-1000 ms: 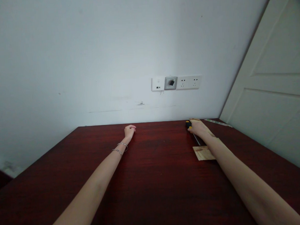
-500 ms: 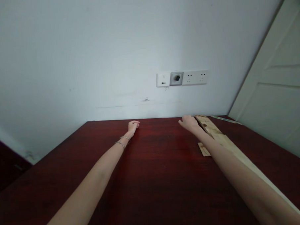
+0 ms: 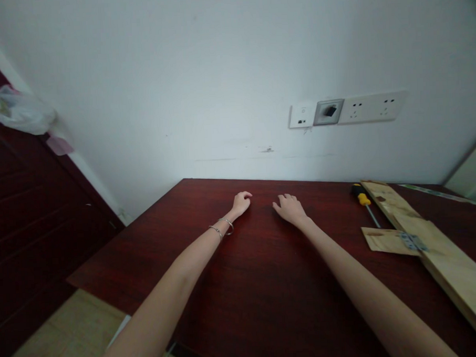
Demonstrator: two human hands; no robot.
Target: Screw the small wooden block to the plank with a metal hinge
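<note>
My left hand (image 3: 241,203), with thin bangles (image 3: 222,229) on its wrist, rests near the back of the dark red table (image 3: 266,282). Its fingers are loosely bent and nothing shows in them. A short gap to the right, my right hand (image 3: 290,209) lies palm down with its fingers spread, holding nothing. Further right is a screwdriver (image 3: 362,195) with a black and yellow handle. Beside it lies a long wooden board (image 3: 433,238). A short wooden piece (image 3: 388,240) meets the board at a metal hinge (image 3: 413,241).
Behind the table stands a white wall with sockets (image 3: 371,108). A patterned strip (image 3: 439,192) lies at the back right. On the left are a dark red door (image 3: 34,208), a hanging white plastic bag (image 3: 24,111) and the tiled floor (image 3: 67,333).
The view has swung left. My right hand has moved left, away from the board, towards my left hand, and its fingers have spread. The screwdriver and hinge now show.
</note>
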